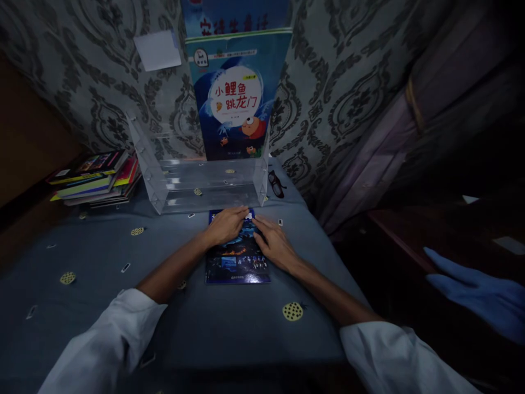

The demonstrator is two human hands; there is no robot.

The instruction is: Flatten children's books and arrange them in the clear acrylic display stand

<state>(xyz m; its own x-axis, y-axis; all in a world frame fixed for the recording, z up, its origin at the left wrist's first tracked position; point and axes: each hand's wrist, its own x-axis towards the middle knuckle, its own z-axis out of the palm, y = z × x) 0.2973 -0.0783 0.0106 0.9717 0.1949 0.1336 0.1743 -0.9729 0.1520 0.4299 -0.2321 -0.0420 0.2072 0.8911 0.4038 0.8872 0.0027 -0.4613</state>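
A dark blue book [238, 277] with small pictures on its cover lies flat on the cloth-covered table. My left hand [227, 226] rests palm down across its upper part, with fingers stretched toward the right. On the book's right side my right hand [275, 241] lies with its fingers extended, the tips close to those of my left hand. Neither hand is wrapped around the book. Just behind it stands a clear acrylic rack [213, 197] with stepped tiers. A blue picture book [235, 98] with an orange fish stands upright on the rack, in front of another blue book [238, 11].
A pile of books [96, 178] sits left of the rack. Black-framed glasses [276, 184] lie to its right. The table [164, 328] ends at a right edge beside a curtain [369, 148]. A blue glove [479, 293] shows at far right; whether someone wears it is unclear.
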